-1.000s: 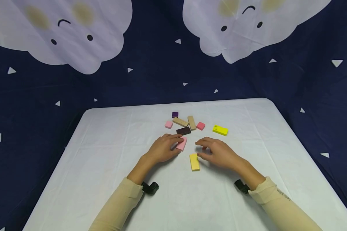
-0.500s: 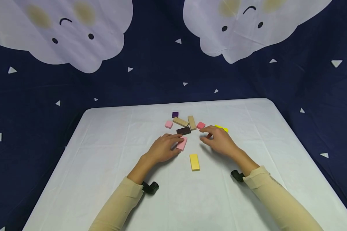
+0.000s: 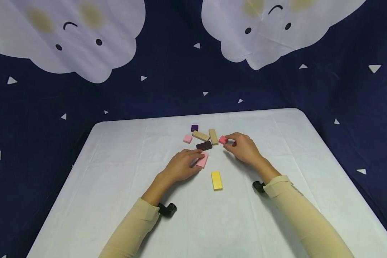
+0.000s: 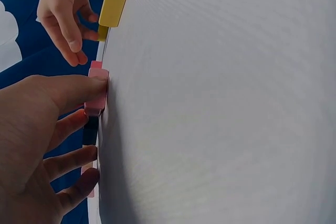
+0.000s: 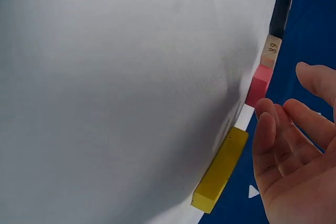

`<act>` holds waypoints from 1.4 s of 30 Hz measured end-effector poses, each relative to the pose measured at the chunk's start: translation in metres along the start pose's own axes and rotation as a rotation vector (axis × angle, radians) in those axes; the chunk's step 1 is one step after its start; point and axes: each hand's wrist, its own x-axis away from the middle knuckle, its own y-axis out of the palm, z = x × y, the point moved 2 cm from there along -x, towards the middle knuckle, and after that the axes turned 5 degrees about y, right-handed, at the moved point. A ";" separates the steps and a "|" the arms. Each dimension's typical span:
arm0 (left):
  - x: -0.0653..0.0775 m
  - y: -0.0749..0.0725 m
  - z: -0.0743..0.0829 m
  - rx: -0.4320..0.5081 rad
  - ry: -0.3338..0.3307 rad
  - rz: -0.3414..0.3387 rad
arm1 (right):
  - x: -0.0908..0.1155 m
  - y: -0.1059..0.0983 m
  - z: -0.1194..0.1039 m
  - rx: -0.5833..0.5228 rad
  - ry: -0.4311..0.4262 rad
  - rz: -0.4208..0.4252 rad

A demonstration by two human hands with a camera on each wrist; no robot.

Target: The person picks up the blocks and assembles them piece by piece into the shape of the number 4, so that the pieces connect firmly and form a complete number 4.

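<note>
My left hand (image 3: 180,165) holds a flat pink block (image 3: 202,160) on the table, thumb at its near end and index finger at its far end. In the left wrist view the thumb presses against that pink block (image 4: 96,93). My right hand (image 3: 243,147) is at a small coral-red block (image 3: 223,140), fingertips right at its edge. The right wrist view shows the thumb standing apart from this coral block (image 5: 259,86), with the other fingers loosely bent beside it. A yellow block (image 3: 216,181) lies nearer the person, between the two forearms.
Behind the hands lie a dark brown block (image 3: 204,146), two wooden blocks (image 3: 200,135), a small light pink block (image 3: 187,138) and a purple block (image 3: 195,128). A bright yellow block (image 5: 220,170) lies beside the right hand, hidden in the head view. A white cloth covers the table (image 3: 116,150).
My right hand has moved from beside the near yellow block, away from the person, to the coral block; it now hides the bright yellow block. My left hand keeps its place.
</note>
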 end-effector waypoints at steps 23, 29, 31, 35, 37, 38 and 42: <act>0.001 -0.001 -0.002 0.005 0.009 0.008 | -0.017 0.007 0.004 0.149 0.041 0.030; 0.002 -0.001 -0.002 0.010 0.005 0.007 | -0.019 0.008 0.004 0.152 0.077 0.027; 0.002 -0.001 -0.001 0.008 0.002 0.003 | -0.019 0.008 0.004 0.153 0.083 0.027; 0.001 -0.001 -0.001 0.005 -0.005 0.001 | -0.020 0.007 0.002 0.161 0.091 0.032; 0.001 -0.001 -0.001 0.007 -0.006 0.003 | -0.020 0.007 0.002 0.170 0.093 0.031; 0.001 -0.001 -0.001 0.010 -0.006 0.005 | -0.020 0.006 0.001 0.176 0.095 0.031; 0.001 -0.001 0.000 0.011 -0.009 -0.001 | -0.019 0.005 0.000 0.176 0.103 0.027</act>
